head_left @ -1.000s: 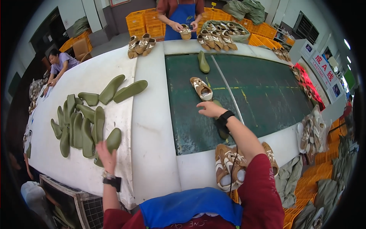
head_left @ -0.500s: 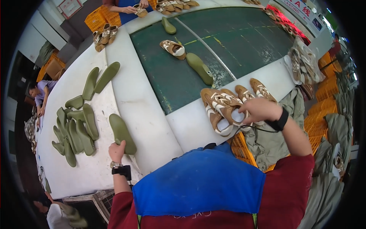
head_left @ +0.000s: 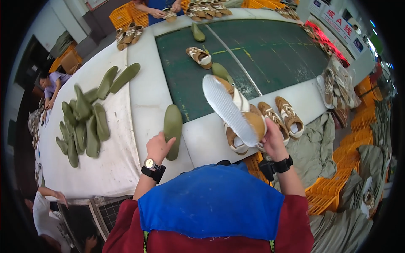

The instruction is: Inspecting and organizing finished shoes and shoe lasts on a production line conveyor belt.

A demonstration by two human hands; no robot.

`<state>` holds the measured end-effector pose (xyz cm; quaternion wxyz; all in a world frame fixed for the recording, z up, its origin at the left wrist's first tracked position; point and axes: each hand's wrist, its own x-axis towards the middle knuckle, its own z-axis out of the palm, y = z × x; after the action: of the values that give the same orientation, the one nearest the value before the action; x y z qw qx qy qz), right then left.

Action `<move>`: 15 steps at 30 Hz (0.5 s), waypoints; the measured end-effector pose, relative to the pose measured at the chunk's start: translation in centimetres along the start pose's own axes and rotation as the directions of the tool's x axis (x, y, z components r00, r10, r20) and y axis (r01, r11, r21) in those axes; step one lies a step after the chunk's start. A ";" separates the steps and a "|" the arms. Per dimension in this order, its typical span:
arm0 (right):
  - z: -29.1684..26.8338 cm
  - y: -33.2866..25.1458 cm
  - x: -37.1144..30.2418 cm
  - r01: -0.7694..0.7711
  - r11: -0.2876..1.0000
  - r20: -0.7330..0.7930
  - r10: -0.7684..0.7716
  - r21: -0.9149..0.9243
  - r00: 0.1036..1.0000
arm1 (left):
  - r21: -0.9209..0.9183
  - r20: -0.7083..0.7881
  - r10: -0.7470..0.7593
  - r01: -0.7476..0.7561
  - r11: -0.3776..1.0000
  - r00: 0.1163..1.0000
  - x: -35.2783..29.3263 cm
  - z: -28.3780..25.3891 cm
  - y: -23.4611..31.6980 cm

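Under my left hand (head_left: 158, 147) lies a green shoe last (head_left: 172, 126) on the white table, its sole side up. The fingers hold its left edge and the thumb crosses over it. Raised in my right hand (head_left: 274, 141) is a brown-and-white shoe upper (head_left: 231, 109), its white ribbed underside turned toward the left. The fingers grip it at the heel end. Beneath and beside it, more brown-and-white shoe uppers (head_left: 290, 117) stand on the white strip; the raised one partly hides them.
A pile of green lasts (head_left: 80, 126) covers part of the left table. On the green conveyor belt (head_left: 278, 63) lie a shoe upper (head_left: 199, 57) and green lasts. Orange crates (head_left: 327, 196) and grey-green cloth (head_left: 314, 145) sit at right. A co-worker (head_left: 158, 9) handles a shoe at the back.
My right hand has lifted a shoe upper from the group and tilted it, underside showing. My left hand has slid the green last rightward, closer to the belt.
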<state>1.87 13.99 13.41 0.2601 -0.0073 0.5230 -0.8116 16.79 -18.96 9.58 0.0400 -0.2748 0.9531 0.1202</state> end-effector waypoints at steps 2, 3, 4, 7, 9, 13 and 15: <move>-1.2 1.3 0.8 -0.168 0.932 0.337 0.054 0.321 0.940 | -0.233 -0.260 0.200 -0.263 0.936 0.945 0.3 -0.5 1.1; 0.6 1.4 0.5 -0.217 0.879 0.271 0.106 0.424 0.957 | -0.445 -0.271 0.205 -0.312 0.839 0.940 0.3 -1.6 2.2; 1.8 1.4 0.2 -0.254 0.814 0.207 0.168 0.523 0.964 | -0.629 -0.289 0.210 -0.350 0.694 0.934 0.3 -3.2 3.5; 2.2 2.5 -0.2 -0.349 0.783 0.280 0.231 0.515 0.932 | -0.934 -0.326 0.182 -0.346 0.094 0.928 1.3 -5.4 4.9; 2.6 3.0 -0.7 -0.388 0.790 0.345 0.239 0.474 0.908 | -0.963 -0.259 0.199 -0.269 0.024 0.945 1.6 -7.4 5.8; 2.8 3.8 -0.7 -0.392 0.845 0.359 0.261 0.364 0.896 | -0.991 -0.126 0.181 -0.115 -0.072 0.975 2.4 -8.5 5.8; 2.7 4.2 -0.5 -0.386 0.858 0.352 0.265 0.340 0.898 | -0.993 -0.101 0.129 -0.094 -0.066 0.986 2.4 -8.4 5.7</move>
<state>4.82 10.59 11.23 0.4654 0.0154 0.2944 -0.8345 11.62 -17.63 18.50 -0.1701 -0.1378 0.5861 0.7801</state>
